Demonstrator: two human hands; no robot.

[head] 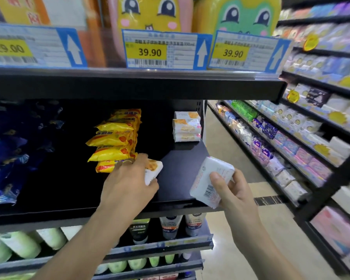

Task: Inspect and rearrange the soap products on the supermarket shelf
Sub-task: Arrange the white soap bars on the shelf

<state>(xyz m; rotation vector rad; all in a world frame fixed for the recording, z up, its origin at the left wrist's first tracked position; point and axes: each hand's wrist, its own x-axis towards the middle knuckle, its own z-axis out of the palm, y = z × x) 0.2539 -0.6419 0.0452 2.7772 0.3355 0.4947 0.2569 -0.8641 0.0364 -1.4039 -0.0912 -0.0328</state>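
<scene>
My left hand point(129, 178) grips a white soap bar with an orange picture point(154, 168) just above the black shelf point(176, 178). My right hand point(230, 188) holds a second white soap bar point(208, 178) at the shelf's front right corner, its barcode side turned toward me. A stack of three matching white soap bars point(186, 127) stands at the back right of the shelf. Piled yellow soap packs point(115, 140) lie in the middle, just behind my left hand.
Dark blue packets point(6, 150) fill the left of the shelf. Price tags reading 39.90 point(150, 51) hang on the shelf above. Tubes and green bottles point(166, 227) stand below. An aisle with packed shelves point(291, 142) runs to the right.
</scene>
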